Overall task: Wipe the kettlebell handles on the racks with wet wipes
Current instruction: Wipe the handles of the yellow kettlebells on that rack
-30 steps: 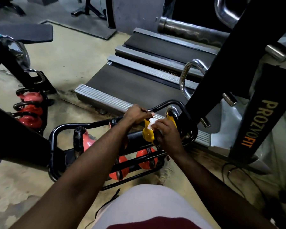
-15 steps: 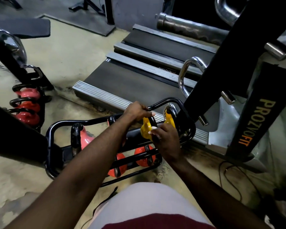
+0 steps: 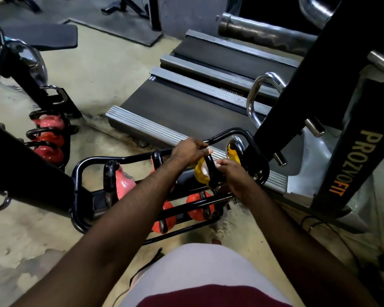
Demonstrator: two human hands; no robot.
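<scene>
A low black tube rack (image 3: 80, 173) on the floor holds pink, orange and yellow kettlebells. My left hand (image 3: 190, 150) grips the rack's top rail above a yellow kettlebell (image 3: 201, 173). Its black handle (image 3: 211, 171) stands upright. My right hand (image 3: 233, 173) holds a white wet wipe (image 3: 205, 170) against that handle; only a small bit of the wipe shows. A second yellow kettlebell (image 3: 233, 151) sits just beyond, at the rack's right end. A pink kettlebell (image 3: 123, 182) with a black handle is at the rack's left.
A treadmill deck (image 3: 186, 111) lies right behind the rack. A black machine post marked PROZVOFIT (image 3: 350, 160) rises at the right. Another rack of pink kettlebells (image 3: 48, 138) stands at the left. A black bar (image 3: 29, 169) crosses the lower left. Cables (image 3: 319, 227) trail on the floor.
My right hand has slid down and to the right along the yellow kettlebell's handle with the wipe. The black handle now shows between my hands. My left hand stays on the rail.
</scene>
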